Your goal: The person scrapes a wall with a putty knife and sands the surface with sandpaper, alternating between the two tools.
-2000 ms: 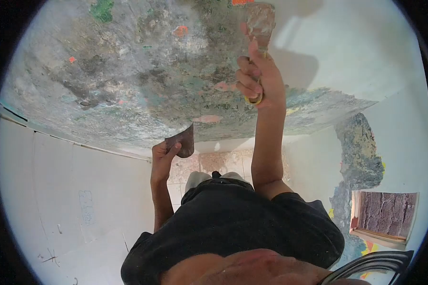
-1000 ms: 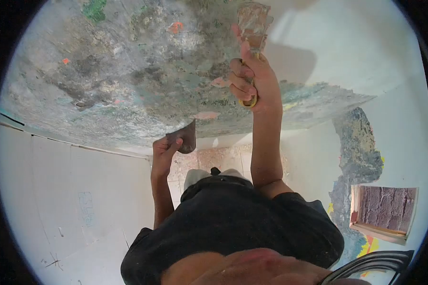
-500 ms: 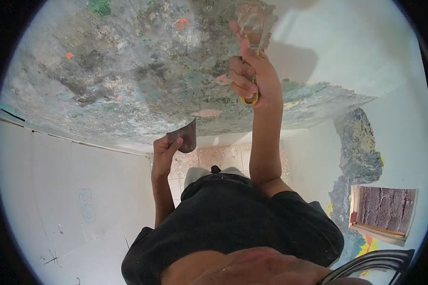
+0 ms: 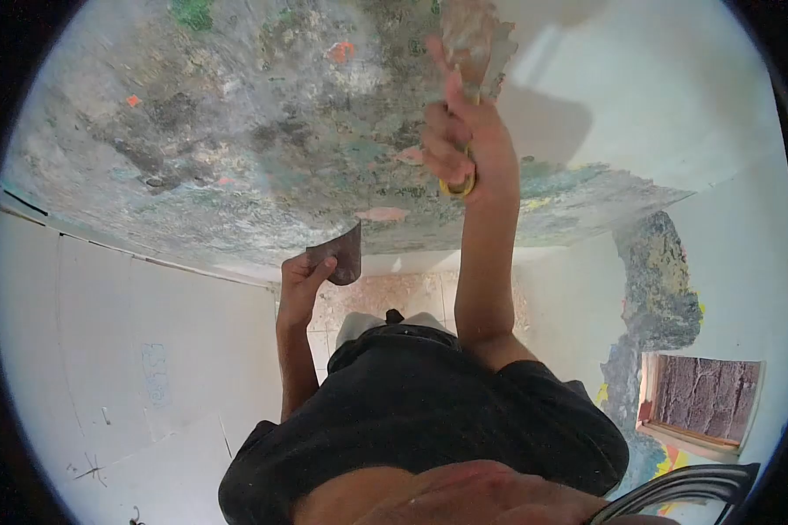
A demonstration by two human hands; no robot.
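Note:
My right hand point(image 4: 464, 144) is raised against the wall and grips the yellow handle of a scraper point(image 4: 467, 39). Its wide, smeared blade points up and lies along the broken edge between the white coating point(image 4: 639, 87) and the mottled grey bare wall point(image 4: 263, 114). An extended finger of this hand reaches up beside the blade. Lower down, my left hand point(image 4: 299, 287) pinches a dark brown flat piece point(image 4: 346, 254) with a rounded lower corner, thumb on its face. The upper edge of that piece is close to the bottom of the stripped wall.
A pale side wall point(image 4: 105, 332) with pen marks stands at left. On the right wall, a rough grey patch point(image 4: 661, 280) runs down to a small framed opening point(image 4: 705, 398) showing brickwork. Tiled floor point(image 4: 403, 293) with debris shows below the wall.
My right hand and the scraper have shifted slightly, with some motion blur on the fingers and blade. My left hand keeps its hold in nearly the same place. The whole view has tilted a little.

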